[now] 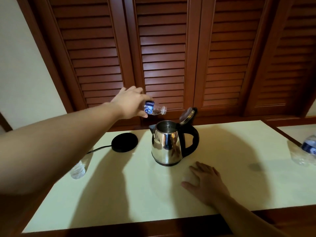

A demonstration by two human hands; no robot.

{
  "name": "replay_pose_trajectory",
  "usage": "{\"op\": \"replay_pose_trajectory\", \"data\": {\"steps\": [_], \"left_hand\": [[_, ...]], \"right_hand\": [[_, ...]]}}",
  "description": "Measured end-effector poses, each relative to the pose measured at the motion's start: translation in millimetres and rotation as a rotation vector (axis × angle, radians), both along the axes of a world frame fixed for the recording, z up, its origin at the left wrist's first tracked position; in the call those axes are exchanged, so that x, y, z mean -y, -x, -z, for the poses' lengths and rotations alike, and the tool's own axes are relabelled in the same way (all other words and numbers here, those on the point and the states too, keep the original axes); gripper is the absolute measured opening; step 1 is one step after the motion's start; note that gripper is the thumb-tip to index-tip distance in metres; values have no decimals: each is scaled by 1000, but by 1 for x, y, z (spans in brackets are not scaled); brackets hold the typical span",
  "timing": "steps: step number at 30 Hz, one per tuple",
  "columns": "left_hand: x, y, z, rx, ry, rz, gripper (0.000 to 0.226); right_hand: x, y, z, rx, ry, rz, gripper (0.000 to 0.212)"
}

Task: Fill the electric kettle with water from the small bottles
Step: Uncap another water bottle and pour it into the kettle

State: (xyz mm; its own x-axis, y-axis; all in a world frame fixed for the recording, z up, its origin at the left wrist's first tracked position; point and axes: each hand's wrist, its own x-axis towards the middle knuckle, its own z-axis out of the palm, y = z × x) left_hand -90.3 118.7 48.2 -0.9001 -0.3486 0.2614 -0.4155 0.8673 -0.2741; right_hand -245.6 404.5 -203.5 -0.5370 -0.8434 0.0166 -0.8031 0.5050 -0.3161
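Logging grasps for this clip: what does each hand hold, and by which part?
Left hand grips the small clear plastic bottle with blue label by its base end; right hand holds nothing.

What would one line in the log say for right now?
left hand: holds small bottle tipped above open kettle | right hand: flat on table | base: beside kettle

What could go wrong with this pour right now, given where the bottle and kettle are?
1. The bottle in the left hand is tilted with its mouth up and left of the kettle opening, so water may land on the table.
2. The power base and its cord sit close left of the kettle; a spill could wet them.
3. The right hand lies flat on the table, not steadying the kettle.
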Motion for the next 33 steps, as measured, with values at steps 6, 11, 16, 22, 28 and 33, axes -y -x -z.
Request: {"op": "replay_pose_trajectory", "data": {"steps": [6, 11, 16, 22, 28, 33], "left_hand": [[5, -31, 50, -358, -399, -111, 71], [-3, -63, 96, -559, -581, -63, 68], [-30, -88, 142, -565, -711, -15, 69], [-68, -95, 165, -564, -800, 81, 78], [-94, -78, 167, -525, -775, 219, 72], [-105, -62, 166, -543, -834, 287, 73]], "right_hand": [[-1, -1, 0, 6, -3, -5, 89], [7, 2, -6, 17, 22, -13, 77], [18, -4, -18, 79, 9, -78, 35], [22, -22, -62, 307, 393, -99, 25], [13, -30, -107, 407, 537, -173, 30], [-2, -31, -114, 415, 582, -207, 21]]}}
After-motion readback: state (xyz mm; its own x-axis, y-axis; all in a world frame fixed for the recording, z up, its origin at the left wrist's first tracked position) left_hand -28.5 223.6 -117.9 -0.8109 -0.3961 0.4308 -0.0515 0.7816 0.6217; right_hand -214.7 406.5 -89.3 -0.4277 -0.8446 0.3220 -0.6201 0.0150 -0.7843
